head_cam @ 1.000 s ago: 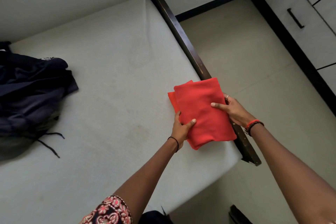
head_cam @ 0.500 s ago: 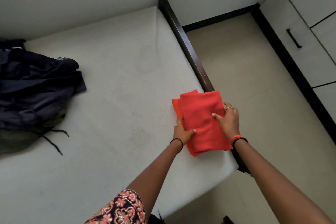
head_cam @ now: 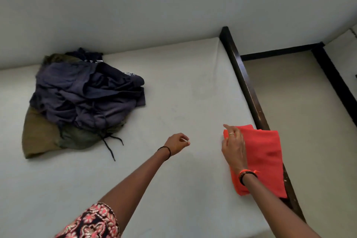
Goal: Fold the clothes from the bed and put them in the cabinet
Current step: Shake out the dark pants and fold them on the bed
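Note:
A folded red cloth (head_cam: pixel 264 156) lies flat on the white mattress (head_cam: pixel 183 87) at the bed's right edge, partly over the dark frame. My right hand (head_cam: pixel 234 147) rests on the cloth's left edge with its fingers stretched out. My left hand (head_cam: pixel 177 143) hovers over the bare mattress to the left of the cloth, its fingers loosely curled and holding nothing. A crumpled pile of navy and olive clothes (head_cam: pixel 87 98) with a black drawstring sits at the back left of the bed, well away from both hands.
The dark wooden bed frame (head_cam: pixel 249 91) runs along the mattress's right side. Beyond it is beige floor (head_cam: pixel 301 114) with a black skirting line. A grey wall stands behind the bed. A sliver of white cabinet (head_cam: pixel 354 34) shows at the far right edge.
My left hand has let go of the red cloth and moved left. The cloth now lies on the mattress under my right hand. The view has swung left, showing the whole clothes pile.

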Tool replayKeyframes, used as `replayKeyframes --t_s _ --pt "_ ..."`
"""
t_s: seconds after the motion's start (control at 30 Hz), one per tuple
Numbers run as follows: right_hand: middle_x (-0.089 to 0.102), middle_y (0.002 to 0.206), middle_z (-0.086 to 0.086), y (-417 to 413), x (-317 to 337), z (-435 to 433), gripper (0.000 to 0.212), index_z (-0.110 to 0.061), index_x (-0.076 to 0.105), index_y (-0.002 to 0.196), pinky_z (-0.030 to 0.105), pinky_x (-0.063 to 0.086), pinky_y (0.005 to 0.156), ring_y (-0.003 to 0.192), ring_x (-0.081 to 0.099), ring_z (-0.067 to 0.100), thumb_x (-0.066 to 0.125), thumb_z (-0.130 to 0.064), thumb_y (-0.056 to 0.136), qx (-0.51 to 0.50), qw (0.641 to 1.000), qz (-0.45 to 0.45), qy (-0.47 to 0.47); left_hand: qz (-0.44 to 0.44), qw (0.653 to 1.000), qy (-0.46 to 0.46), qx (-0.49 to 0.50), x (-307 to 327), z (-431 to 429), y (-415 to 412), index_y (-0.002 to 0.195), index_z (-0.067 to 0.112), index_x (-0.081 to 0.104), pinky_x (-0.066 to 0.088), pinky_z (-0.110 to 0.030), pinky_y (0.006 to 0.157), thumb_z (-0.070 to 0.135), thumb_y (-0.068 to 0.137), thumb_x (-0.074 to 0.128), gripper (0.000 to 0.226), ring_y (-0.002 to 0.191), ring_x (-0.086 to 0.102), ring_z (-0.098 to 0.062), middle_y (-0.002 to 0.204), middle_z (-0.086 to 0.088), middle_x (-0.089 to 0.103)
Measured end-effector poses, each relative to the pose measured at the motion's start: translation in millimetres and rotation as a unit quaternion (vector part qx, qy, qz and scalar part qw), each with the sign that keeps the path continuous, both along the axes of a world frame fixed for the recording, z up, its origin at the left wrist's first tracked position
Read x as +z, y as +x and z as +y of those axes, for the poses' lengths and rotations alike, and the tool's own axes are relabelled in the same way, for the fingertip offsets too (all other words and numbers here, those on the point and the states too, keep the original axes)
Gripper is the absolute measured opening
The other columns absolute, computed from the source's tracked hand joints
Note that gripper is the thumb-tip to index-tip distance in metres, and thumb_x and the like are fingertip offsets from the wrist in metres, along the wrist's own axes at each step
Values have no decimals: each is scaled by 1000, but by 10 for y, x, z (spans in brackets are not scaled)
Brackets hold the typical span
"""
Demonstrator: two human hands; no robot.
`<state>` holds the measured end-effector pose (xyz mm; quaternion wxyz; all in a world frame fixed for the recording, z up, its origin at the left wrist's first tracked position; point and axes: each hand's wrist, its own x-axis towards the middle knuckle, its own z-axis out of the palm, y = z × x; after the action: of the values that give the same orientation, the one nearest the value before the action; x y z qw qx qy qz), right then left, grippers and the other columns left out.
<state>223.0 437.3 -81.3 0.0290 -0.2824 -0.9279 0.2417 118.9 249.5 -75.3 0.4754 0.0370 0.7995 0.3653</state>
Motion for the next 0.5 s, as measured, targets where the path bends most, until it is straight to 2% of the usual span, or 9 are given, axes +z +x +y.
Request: replayKeyframes --t_s 0.1,0.17,0.23,0.3,0.37,0.43,0.5 --pt "55 119 9 -331 -3 -388 53 -9 56 126 35 42 93 108 52 27 47 11 78 49 998 5 -24 115 991 -24 64 78 -627 -475 104 5 66 40 -18 77 17 93 57 20 102 62 -22 109 -10 68" --pt "58 118 10 -558 7 -649 48 -7 57 124 37 42 93 107 53 29 46 10 80 92 995 8 -34 214 969 -43 117 132 -1033 -764 98 3 67 43 -27 80 15 93 56 18 96 62 -28 102 -14 67" --pt "60 117 9 -816 6 -892 41 -7 58 123 35 40 93 108 53 28 47 5 86 133 989 6 -57 331 933 -82 115 164 -1410 -1043 98 4 65 44 -37 84 13 93 54 15 95 58 -32 100 -15 62" --pt "63 115 6 -1121 0 -1162 35 -9 59 122 30 37 93 109 53 25 47 -1 91 171 982 0 -85 441 886 -134 54 185 -1756 -1309 103 8 64 44 -44 82 8 91 53 16 95 56 -34 104 -13 61" --pt "66 112 5 -1448 3 -1437 33 -11 59 121 31 40 93 108 54 24 46 -3 92 210 973 -6 -98 501 845 -184 -27 220 -2017 -1551 114 12 60 41 -44 84 0 87 50 31 102 55 -34 115 -9 60" --pt "67 108 7 -1787 24 -1722 35 -11 59 121 38 44 92 105 55 27 44 -3 91 248 964 -13 -96 508 820 -238 -110 237 -2212 -1741 129 15 51 33 -42 100 -4 85 46 48 123 47 -28 134 -5 52" --pt "67 108 11 -2099 43 -2012 37 -11 59 121 44 46 89 102 56 31 42 -3 90 278 956 -11 -94 477 804 -303 -184 241 -2355 -1888 144 19 35 16 -48 113 2 92 45 55 140 29 -22 149 -1 36"
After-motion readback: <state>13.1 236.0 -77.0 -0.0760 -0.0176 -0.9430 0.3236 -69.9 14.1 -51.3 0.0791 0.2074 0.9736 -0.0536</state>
